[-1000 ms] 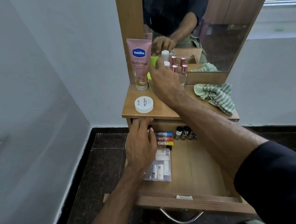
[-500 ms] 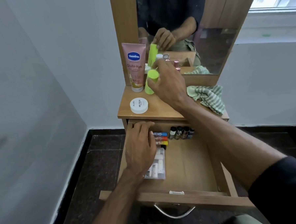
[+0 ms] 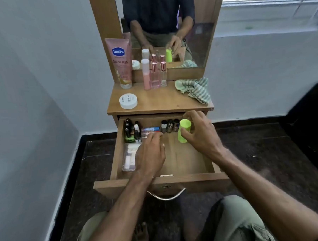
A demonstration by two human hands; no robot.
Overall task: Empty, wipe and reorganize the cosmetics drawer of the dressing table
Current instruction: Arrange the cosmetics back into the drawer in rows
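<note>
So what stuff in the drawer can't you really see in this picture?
Head view only:
- Coloured tubes: partly hidden by the left hand; labels too small.
- Clear plastic box: its right side is under that hand.
- Small bottles at the back: blurred, colours unclear.
- Green bottle: its right side is covered by the right hand fingers.

Change from the preceding views. The right hand [image 3: 201, 134], which a moment earlier gripped the lime-green bottle [image 3: 183, 131] on the tabletop [image 3: 159, 102] in front of the mirror, now holds it upright inside the open drawer [image 3: 180, 156], near the back right corner, beside the small dark-capped bottles [image 3: 170, 125]. The left hand [image 3: 149, 154] has moved from the drawer's back left area toward its middle, fingers over the coloured tubes [image 3: 150, 130]. The pink-capped bottles [image 3: 155, 74] on the tabletop, previously hidden behind the right hand, are now exposed.
</note>
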